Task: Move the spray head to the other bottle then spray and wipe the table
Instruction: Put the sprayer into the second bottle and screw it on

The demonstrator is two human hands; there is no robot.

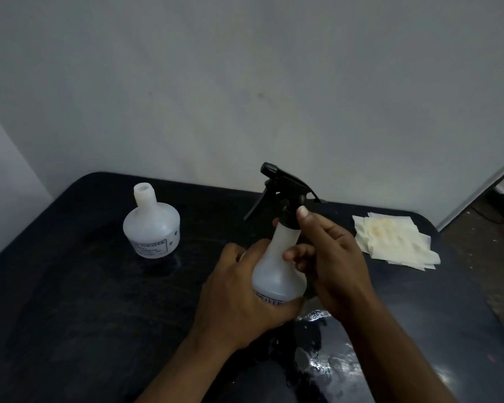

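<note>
Spray head [282, 187]: black, trigger type, seated on the neck of a translucent white bottle [277, 269] that stands upright near the centre of the dark table [70, 301]. The nozzle points up and to the left; the trigger hangs down on the left side.

Left hand [239, 295]: wrapped around the lower body of this bottle, partly covering its printed label.

Right hand [329, 257]: thumb and fingers closed on the black collar at the base of the spray head; the thumb tip rests against the collar's right side.

Second bottle [151, 225]: same white type, standing upright well to the left, neck open with no cap, printed label facing forward.

A stack of pale, lightly stained paper wipes [393, 239] lies flat at the right rear of the table, apart from both hands.

Wet, glossy patches [320, 365] cover the table surface in front of the held bottle, below the right forearm. A plain wall [245, 68] stands behind the table.
</note>
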